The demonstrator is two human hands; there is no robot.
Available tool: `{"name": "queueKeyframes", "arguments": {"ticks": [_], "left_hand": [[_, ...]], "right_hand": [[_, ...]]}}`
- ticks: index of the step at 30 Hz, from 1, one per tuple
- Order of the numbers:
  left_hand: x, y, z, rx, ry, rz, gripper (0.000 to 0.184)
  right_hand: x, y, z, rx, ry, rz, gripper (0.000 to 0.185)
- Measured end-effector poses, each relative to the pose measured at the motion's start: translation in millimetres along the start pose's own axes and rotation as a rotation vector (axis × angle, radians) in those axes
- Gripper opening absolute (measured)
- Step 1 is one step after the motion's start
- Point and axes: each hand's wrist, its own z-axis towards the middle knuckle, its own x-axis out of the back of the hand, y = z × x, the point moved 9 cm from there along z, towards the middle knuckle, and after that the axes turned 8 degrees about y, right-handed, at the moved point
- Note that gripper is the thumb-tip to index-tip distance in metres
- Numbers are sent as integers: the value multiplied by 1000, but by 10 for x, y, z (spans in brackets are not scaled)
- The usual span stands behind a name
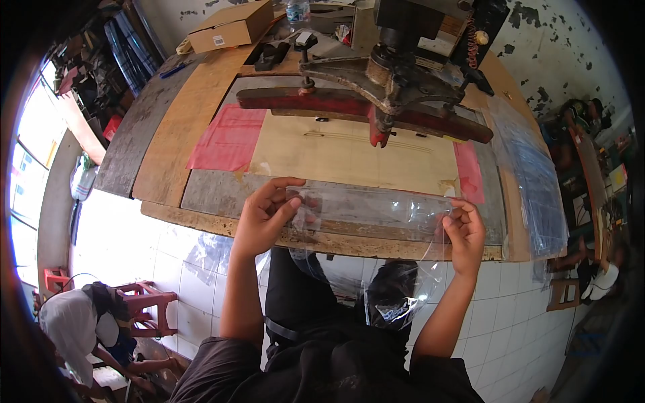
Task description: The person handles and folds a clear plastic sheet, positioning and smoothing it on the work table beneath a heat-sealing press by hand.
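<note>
Fingers of the left hand [265, 218] curl nearly closed, thumb and forefinger close together on the left end of a clear, glossy plastic sheet [376, 205], while those of the right hand [467, 232] pinch its opposite end, the thumb bent in toward the fingertips. Between the hands the sheet's upper edge is spread wide above the front of the grey-topped wooden table [215, 195], just beside the near edge of a flat, pale yellow rectangular board [356, 151] with pinkish-red patches [228, 138] at its ends; the lower part hangs toward the dark-trousered legs [292, 289]. As things stand, the spreading looks done along the upper edge only, with the lower portion left slack and creased. A long, dark metal press bar with red paint [302, 104] stands over the board, and the sheet lies in front of it, not beneath; whether this piece is finished or fresh, I cannot tell. On the table's right side lies a pile of bluish transparent plastic sheets [534, 195], and nothing shows whether those are done or waiting
</note>
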Motion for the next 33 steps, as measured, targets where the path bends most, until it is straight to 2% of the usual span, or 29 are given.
{"name": "queueKeyframes", "arguments": {"ticks": [16, 33], "left_hand": [[-36, 40, 0, -56, -48, -13, 32], [-49, 69, -11, -9, -53, -10, 31]], "right_hand": [[-20, -61, -8, 39, 5, -57, 33], [12, 20, -9, 23, -2, -18, 32]]}}
